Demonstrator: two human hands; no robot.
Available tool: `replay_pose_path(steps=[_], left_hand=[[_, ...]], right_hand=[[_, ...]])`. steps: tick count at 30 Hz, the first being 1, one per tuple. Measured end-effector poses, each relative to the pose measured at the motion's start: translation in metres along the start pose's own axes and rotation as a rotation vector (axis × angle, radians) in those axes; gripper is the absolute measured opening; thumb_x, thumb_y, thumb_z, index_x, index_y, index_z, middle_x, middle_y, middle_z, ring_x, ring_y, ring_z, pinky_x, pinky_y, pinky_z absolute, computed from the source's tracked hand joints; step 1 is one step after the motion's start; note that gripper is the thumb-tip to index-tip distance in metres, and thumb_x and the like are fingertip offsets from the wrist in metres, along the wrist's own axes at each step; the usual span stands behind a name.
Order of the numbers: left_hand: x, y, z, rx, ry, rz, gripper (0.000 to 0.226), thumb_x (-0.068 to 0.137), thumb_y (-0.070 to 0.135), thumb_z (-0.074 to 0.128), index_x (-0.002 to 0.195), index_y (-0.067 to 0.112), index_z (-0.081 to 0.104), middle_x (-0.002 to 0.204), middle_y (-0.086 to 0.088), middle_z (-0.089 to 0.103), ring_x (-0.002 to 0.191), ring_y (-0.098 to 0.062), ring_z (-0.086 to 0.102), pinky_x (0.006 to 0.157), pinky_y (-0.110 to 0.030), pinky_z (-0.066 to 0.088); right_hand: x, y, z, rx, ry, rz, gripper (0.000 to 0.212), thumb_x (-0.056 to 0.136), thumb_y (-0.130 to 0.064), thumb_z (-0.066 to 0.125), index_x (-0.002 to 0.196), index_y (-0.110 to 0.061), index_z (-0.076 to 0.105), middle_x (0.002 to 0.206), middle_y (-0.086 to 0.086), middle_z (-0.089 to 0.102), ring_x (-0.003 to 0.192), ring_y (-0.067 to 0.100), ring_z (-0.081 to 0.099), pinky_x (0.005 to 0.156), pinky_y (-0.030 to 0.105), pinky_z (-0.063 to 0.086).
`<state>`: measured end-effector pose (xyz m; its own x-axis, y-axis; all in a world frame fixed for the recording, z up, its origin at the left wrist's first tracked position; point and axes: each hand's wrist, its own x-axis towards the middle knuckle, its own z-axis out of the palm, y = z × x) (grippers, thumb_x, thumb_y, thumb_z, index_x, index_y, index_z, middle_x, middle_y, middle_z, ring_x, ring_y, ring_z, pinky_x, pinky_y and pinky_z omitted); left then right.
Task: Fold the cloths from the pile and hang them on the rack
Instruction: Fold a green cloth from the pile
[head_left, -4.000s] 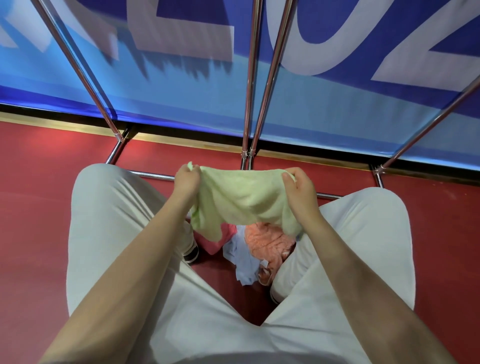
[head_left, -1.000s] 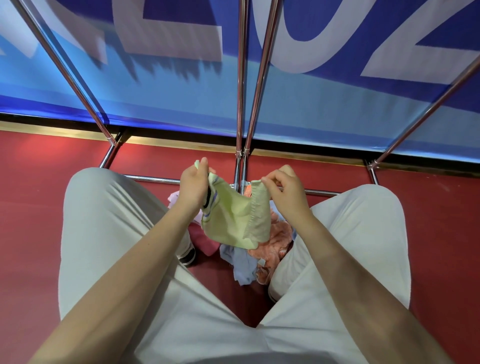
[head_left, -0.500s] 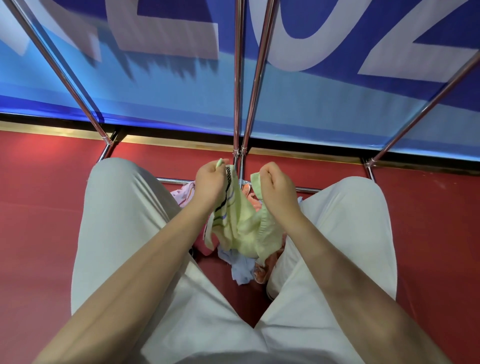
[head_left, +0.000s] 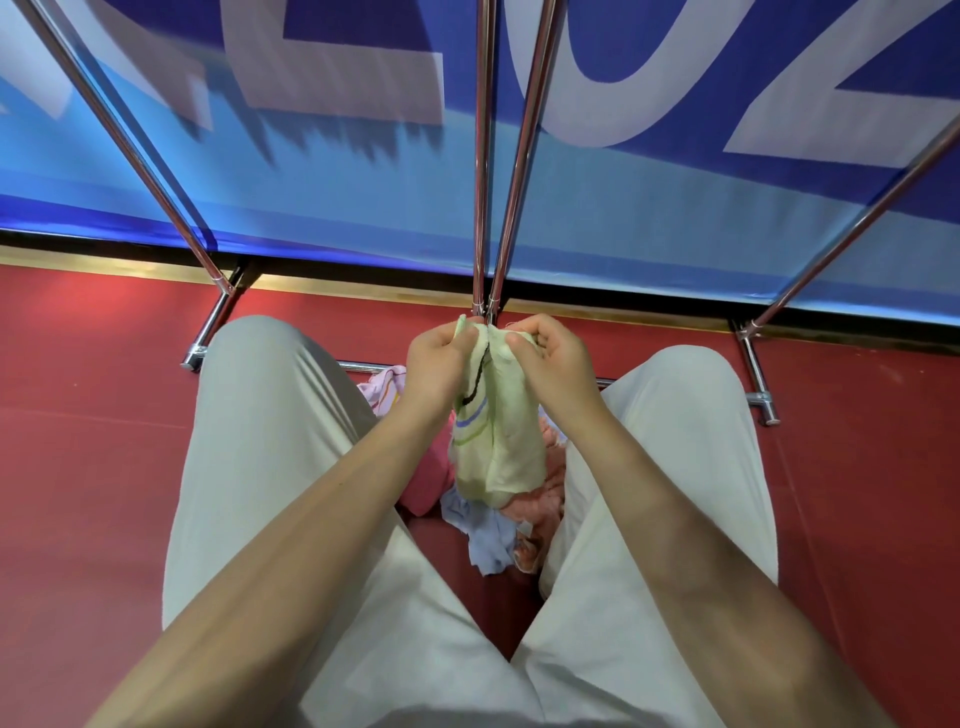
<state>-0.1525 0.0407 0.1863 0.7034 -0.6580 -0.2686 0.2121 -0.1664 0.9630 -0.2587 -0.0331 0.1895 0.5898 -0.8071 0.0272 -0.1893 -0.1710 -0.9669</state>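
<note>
Pinching pale green cloth (head_left: 496, 441) top edges together, left hand (head_left: 439, 361) and right hand (head_left: 553, 358); first fold closing. Rack (head_left: 480, 156) rails in view bare; pile (head_left: 498, 525) below cloth unfolded.

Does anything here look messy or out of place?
Only the pile of cloths: pink, orange and pale blue pieces lie crumpled in a heap on the red floor between the person's knees. The green cloth, pinched by the left hand and right hand, hangs neatly doubled.
</note>
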Motion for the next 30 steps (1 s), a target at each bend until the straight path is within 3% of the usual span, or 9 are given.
replay_pose_path(steps=[3, 7, 9, 12, 17, 22, 25, 28, 30], left_hand=[[-0.001, -0.002, -0.002, -0.017, 0.039, 0.030, 0.015, 0.093, 0.016, 0.060, 0.087, 0.013, 0.073, 0.052, 0.010, 0.059, 0.046, -0.005, 0.048, 0.046, -0.019, 0.039], [-0.009, 0.003, -0.001, -0.205, -0.044, -0.014, 0.015, 0.095, 0.015, 0.058, 0.090, 0.008, 0.071, 0.070, -0.001, 0.066, 0.062, -0.009, 0.060, 0.058, -0.020, 0.050], [-0.010, 0.001, 0.000, -0.286, -0.129, -0.035, 0.020, 0.098, 0.017, 0.053, 0.097, 0.003, 0.068, 0.075, -0.005, 0.066, 0.065, -0.012, 0.062, 0.061, -0.022, 0.052], [-0.011, 0.000, 0.001, -0.367, -0.208, -0.062, 0.032, 0.101, 0.021, 0.048, 0.115, -0.003, 0.063, 0.081, -0.003, 0.068, 0.073, -0.013, 0.065, 0.066, -0.024, 0.052], [-0.009, 0.000, 0.004, -0.454, -0.226, -0.090, 0.032, 0.100, 0.015, 0.047, 0.121, -0.006, 0.060, 0.093, -0.008, 0.069, 0.085, -0.014, 0.066, 0.074, -0.024, 0.053], [-0.007, -0.002, 0.004, -0.256, -0.205, -0.046, 0.026, 0.096, 0.015, 0.053, 0.109, -0.001, 0.068, 0.078, -0.001, 0.069, 0.068, -0.009, 0.061, 0.053, -0.017, 0.045], [-0.005, -0.005, 0.006, -0.174, -0.183, -0.010, 0.025, 0.096, 0.016, 0.052, 0.102, 0.002, 0.071, 0.082, -0.004, 0.070, 0.074, -0.012, 0.061, 0.059, -0.020, 0.045], [-0.006, -0.007, 0.007, -0.103, -0.174, 0.039, 0.025, 0.098, 0.019, 0.052, 0.081, 0.016, 0.070, 0.068, 0.006, 0.062, 0.067, -0.009, 0.052, 0.062, -0.025, 0.041], [-0.007, -0.010, 0.006, -0.019, -0.201, 0.125, 0.020, 0.097, 0.022, 0.056, 0.088, 0.014, 0.072, 0.078, -0.001, 0.066, 0.075, -0.012, 0.055, 0.070, -0.028, 0.044]], right_hand=[[-0.002, -0.004, 0.001, 0.139, -0.019, 0.003, 0.011, 0.091, -0.008, 0.060, 0.084, -0.014, 0.066, 0.080, -0.006, 0.065, 0.076, 0.003, 0.060, 0.074, 0.021, 0.048], [-0.005, -0.007, 0.006, 0.359, -0.211, 0.080, 0.008, 0.087, -0.015, 0.061, 0.084, -0.016, 0.069, 0.079, -0.001, 0.067, 0.077, 0.013, 0.061, 0.071, 0.025, 0.049], [-0.005, -0.008, 0.010, 0.392, -0.238, 0.093, 0.010, 0.089, -0.010, 0.060, 0.086, -0.014, 0.069, 0.083, -0.001, 0.068, 0.084, 0.015, 0.062, 0.081, 0.030, 0.050], [-0.003, -0.009, 0.011, 0.408, -0.191, 0.106, 0.012, 0.091, -0.008, 0.059, 0.089, -0.014, 0.069, 0.091, 0.003, 0.069, 0.092, 0.018, 0.063, 0.090, 0.037, 0.049], [-0.002, -0.008, 0.012, 0.271, 0.009, 0.034, 0.011, 0.092, -0.005, 0.057, 0.090, -0.010, 0.067, 0.089, 0.001, 0.069, 0.086, 0.011, 0.064, 0.081, 0.025, 0.052], [-0.001, -0.004, 0.014, 0.184, 0.116, -0.030, 0.009, 0.091, -0.005, 0.059, 0.089, -0.012, 0.064, 0.086, -0.003, 0.068, 0.082, 0.005, 0.064, 0.074, 0.017, 0.051], [0.001, 0.001, 0.016, 0.185, 0.144, -0.002, 0.006, 0.091, -0.006, 0.060, 0.088, -0.010, 0.063, 0.085, -0.002, 0.068, 0.082, 0.007, 0.064, 0.076, 0.020, 0.052], [0.003, 0.005, 0.016, 0.249, 0.159, 0.056, 0.006, 0.090, -0.007, 0.061, 0.087, -0.011, 0.063, 0.085, 0.000, 0.068, 0.084, 0.012, 0.065, 0.082, 0.031, 0.052], [0.003, 0.007, 0.014, 0.298, 0.137, 0.095, 0.004, 0.091, -0.007, 0.061, 0.089, -0.009, 0.063, 0.085, 0.004, 0.069, 0.086, 0.017, 0.065, 0.086, 0.038, 0.052]])
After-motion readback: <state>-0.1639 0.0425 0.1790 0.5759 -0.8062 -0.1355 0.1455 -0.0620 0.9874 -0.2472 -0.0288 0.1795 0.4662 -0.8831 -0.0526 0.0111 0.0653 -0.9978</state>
